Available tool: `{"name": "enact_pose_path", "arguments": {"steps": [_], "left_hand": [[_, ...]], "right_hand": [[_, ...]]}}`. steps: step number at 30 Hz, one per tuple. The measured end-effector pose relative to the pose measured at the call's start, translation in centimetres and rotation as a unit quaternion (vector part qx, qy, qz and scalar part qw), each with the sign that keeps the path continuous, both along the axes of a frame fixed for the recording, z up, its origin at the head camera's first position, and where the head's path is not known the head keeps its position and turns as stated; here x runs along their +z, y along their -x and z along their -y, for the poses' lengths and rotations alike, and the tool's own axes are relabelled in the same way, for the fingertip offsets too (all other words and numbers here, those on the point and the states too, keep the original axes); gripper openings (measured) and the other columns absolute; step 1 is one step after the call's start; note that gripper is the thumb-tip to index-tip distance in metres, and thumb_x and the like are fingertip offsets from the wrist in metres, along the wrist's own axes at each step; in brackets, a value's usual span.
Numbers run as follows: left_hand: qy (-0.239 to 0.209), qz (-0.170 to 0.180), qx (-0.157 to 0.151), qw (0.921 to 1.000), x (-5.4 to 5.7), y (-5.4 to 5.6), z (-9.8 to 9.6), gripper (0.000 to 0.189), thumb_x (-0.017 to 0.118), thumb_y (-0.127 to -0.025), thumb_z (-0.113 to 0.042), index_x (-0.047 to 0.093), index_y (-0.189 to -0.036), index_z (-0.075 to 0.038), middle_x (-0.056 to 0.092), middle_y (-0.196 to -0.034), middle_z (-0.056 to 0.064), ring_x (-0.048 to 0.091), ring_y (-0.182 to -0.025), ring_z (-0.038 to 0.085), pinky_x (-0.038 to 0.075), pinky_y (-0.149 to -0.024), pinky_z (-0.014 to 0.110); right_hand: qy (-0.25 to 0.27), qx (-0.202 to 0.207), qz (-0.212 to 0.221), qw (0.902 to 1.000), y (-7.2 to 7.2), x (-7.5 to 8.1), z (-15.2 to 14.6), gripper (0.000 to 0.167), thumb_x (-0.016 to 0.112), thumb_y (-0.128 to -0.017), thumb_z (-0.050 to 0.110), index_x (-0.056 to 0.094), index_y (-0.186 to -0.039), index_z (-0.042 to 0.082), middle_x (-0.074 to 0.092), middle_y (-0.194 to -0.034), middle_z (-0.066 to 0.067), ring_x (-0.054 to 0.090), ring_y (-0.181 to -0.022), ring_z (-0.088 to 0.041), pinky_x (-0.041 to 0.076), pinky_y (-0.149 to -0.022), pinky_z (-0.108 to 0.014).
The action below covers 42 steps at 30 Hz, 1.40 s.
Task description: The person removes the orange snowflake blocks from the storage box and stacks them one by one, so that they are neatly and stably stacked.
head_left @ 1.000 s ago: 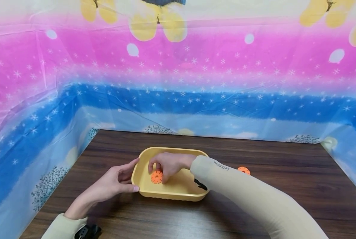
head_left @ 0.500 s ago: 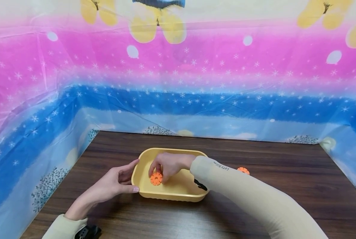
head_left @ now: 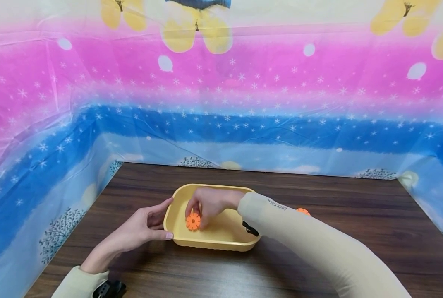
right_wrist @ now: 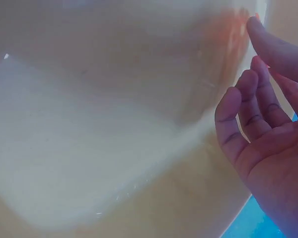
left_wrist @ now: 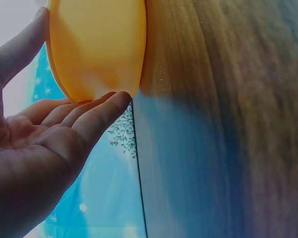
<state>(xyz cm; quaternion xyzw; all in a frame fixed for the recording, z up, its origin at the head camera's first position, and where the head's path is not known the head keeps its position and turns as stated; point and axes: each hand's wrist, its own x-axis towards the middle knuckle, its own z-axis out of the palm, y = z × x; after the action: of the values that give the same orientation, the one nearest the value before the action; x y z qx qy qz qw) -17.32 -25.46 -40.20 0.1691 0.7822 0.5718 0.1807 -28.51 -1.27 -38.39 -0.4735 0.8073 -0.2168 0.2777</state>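
Note:
A yellow plastic bin [head_left: 221,244] with rounded corners stands on the table. My left hand [head_left: 147,227] is at its left end, thumb at the front corner and fingers at the back one. In the left wrist view the fingers of my left hand [left_wrist: 54,134] lie nearly straight along the bin's end wall [left_wrist: 97,44]. Inside the bin, my right hand [head_left: 211,203] pinches an orange notched disc [head_left: 193,222], its flat face turned towards the head camera. The right wrist view shows my right hand [right_wrist: 273,129] with curled fingers; the disc is mostly hidden there.
A second orange notched disc [head_left: 303,211] lies on the dark wooden table [head_left: 318,186] right of the bin, partly covered by my right sleeve [head_left: 299,231]. A printed cloth [head_left: 221,124] hangs around the back and sides of the table.
The orange disc in my right hand has shifted very slightly left within the bin. My right forearm has risen a little and covers more of the second disc. The left hand holds its place.

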Motion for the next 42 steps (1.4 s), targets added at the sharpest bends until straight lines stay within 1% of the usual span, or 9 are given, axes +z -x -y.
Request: {"name": "enact_pose_path", "arguments": {"steps": [5,9,14,18,24,28,32,38,42], "left_hand": [[-0.001,0.008,0.003,1.0000,-0.2,0.0,0.0,0.099,0.082,-0.092,-0.012,0.017,-0.165,0.002,0.028,-0.165,0.030,0.040,-0.145,0.046,0.056,-0.100,0.032],[-0.001,0.008,0.002,1.0000,-0.2,0.1,0.0,0.099,0.081,-0.092,-0.012,0.016,-0.165,0.002,0.028,-0.164,0.030,0.040,-0.145,0.046,0.056,-0.100,0.032],[-0.005,0.009,0.003,0.9999,-0.2,0.0,-0.1,0.098,0.081,-0.092,-0.010,0.016,-0.165,0.002,0.028,-0.164,0.031,0.039,-0.145,0.046,0.056,-0.100,0.032],[-0.007,0.003,-0.004,1.0000,-0.1,0.0,-0.1,0.098,0.080,-0.093,-0.011,0.015,-0.165,0.003,0.027,-0.164,0.031,0.038,-0.145,0.046,0.055,-0.101,0.032],[-0.011,0.006,-0.005,0.9999,-0.2,-0.1,-0.1,0.099,0.081,-0.093,-0.012,0.015,-0.165,0.002,0.025,-0.166,0.029,0.037,-0.147,0.045,0.054,-0.102,0.030],[-0.008,0.005,-0.003,0.9999,-0.3,0.0,-0.1,0.100,0.082,-0.092,-0.014,0.015,-0.165,0.001,0.024,-0.166,0.029,0.037,-0.147,0.045,0.054,-0.102,0.030],[-0.007,0.003,-0.001,1.0000,-0.3,0.0,-0.1,0.099,0.081,-0.092,-0.012,0.016,-0.165,0.001,0.024,-0.166,0.029,0.037,-0.146,0.046,0.055,-0.101,0.031],[-0.007,0.004,-0.001,1.0000,-0.3,-0.1,-0.1,0.098,0.081,-0.093,-0.011,0.015,-0.165,0.001,0.024,-0.166,0.028,0.038,-0.146,0.046,0.055,-0.102,0.031],[-0.005,0.009,0.005,0.9999,-0.1,-0.1,-0.1,0.100,0.081,-0.092,-0.012,0.015,-0.166,-0.001,0.024,-0.167,0.027,0.038,-0.146,0.045,0.055,-0.101,0.031]], "right_hand": [[0.029,-0.029,0.024,0.9988,0.1,0.8,-0.4,0.044,0.092,-0.075,-0.003,0.078,-0.116,0.006,0.070,-0.083,-0.005,0.057,-0.070,-0.008,0.049,-0.065,-0.019],[0.043,-0.050,0.019,0.9976,0.0,1.3,-0.8,0.043,0.094,-0.073,-0.001,0.079,-0.113,0.008,0.069,-0.082,-0.003,0.058,-0.072,-0.011,0.049,-0.065,-0.020],[0.046,-0.072,0.016,0.9962,-0.3,1.5,-1.4,0.041,0.092,-0.074,-0.002,0.080,-0.111,0.009,0.066,-0.081,-0.001,0.056,-0.074,-0.012,0.048,-0.065,-0.020],[0.046,-0.080,0.000,0.9957,-0.7,2.0,-1.9,0.040,0.092,-0.075,0.000,0.080,-0.112,0.011,0.067,-0.083,0.001,0.056,-0.074,-0.013,0.047,-0.064,-0.020],[0.056,-0.093,-0.028,0.9937,-1.4,3.3,-3.1,0.041,0.092,-0.077,0.003,0.079,-0.116,0.009,0.068,-0.086,0.001,0.059,-0.078,-0.019,0.048,-0.065,-0.021],[0.068,-0.109,-0.038,0.9910,-1.9,3.9,-4.3,0.042,0.091,-0.077,0.003,0.079,-0.117,0.009,0.068,-0.088,0.000,0.058,-0.076,-0.020,0.048,-0.064,-0.022],[0.083,-0.127,-0.039,0.9876,-2.4,4.1,-5.9,0.043,0.090,-0.077,0.003,0.079,-0.118,0.009,0.068,-0.089,0.001,0.056,-0.073,-0.018,0.047,-0.063,-0.023],[0.104,-0.161,-0.046,0.9803,-3.0,4.4,-8.8,0.044,0.091,-0.077,0.005,0.079,-0.120,0.012,0.068,-0.092,0.004,0.051,-0.062,-0.013,0.045,-0.059,-0.024],[0.114,-0.183,-0.055,0.9750,-3.3,4.8,-11.0,0.045,0.091,-0.079,0.009,0.079,-0.122,0.014,0.068,-0.098,0.003,0.049,-0.060,-0.013,0.044,-0.058,-0.026]]}}
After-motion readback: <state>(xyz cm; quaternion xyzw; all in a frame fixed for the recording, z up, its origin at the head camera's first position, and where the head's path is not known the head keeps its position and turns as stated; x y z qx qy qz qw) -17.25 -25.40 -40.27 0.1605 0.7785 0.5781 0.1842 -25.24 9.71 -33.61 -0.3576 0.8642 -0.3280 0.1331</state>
